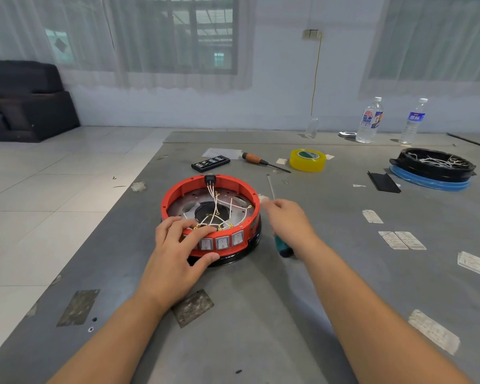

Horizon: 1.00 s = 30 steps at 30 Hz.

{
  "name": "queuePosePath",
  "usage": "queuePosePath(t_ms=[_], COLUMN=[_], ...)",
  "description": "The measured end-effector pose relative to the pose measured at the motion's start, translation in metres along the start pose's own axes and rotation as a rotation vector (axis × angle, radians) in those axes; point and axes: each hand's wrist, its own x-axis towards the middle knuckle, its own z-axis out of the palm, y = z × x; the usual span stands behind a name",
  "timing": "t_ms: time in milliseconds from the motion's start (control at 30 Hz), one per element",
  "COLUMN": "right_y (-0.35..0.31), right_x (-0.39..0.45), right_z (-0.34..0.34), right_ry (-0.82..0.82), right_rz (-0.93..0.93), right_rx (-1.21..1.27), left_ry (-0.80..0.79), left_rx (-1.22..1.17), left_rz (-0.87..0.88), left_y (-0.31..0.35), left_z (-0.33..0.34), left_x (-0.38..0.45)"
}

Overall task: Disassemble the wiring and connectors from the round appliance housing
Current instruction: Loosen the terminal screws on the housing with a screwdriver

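Observation:
A round red appliance housing (175, 195) on a black base sits on the grey table. White wires (216, 206) with brass terminals cross its open inside, and three rocker switches (222, 242) face me on its near wall. My left hand (178, 245) grips the near left rim, fingers over the top and thumb low on the wall. My right hand (287, 223), blurred, is just right of the housing and holds a screwdriver with a teal handle (283, 246); its thin shaft (270, 187) points away from me.
Beyond the housing lie a black bit case (210, 163), a wooden-handled screwdriver (263, 161) and a yellow tape roll (307, 159). A second black housing on a blue ring (432, 169) sits far right, with two water bottles (369, 120) behind. The table's left edge drops to tiled floor.

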Motion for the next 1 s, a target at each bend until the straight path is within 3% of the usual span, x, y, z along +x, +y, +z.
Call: queuePosePath(t_ms=[200,333,467,600,700,900,1000], right_y=[-0.003,-0.003,0.003,0.007,0.008,0.006,0.005], right_x=[-0.004,-0.003,-0.002,-0.003,-0.005,-0.008,-0.007], right_z=[0.041,0.052,0.059,0.062,0.067,0.074,0.076], right_ry=[-0.172,-0.16,-0.109,-0.055,0.005,0.057,0.064], right_rz=[0.252,0.228,0.186,0.162,0.14,0.121,0.134], right_rx=[0.085,0.16,0.21,0.298,0.357,0.383,0.415], left_ry=[0.05,0.088,0.128,0.168,0.157,0.204,0.15], left_rx=[0.063,0.098,-0.018,-0.27,-0.656,-1.386,-1.506], left_rz=[0.041,0.086,0.063,-0.308,-0.548,-0.821,-0.815], left_y=[-0.006,-0.006,-0.001,0.009,0.011,0.017,0.023], left_z=[-0.001,-0.003,-0.003,-0.004,-0.006,-0.003,-0.001], left_x=[-0.001,0.0,0.003,0.002,0.003,0.011,0.017])
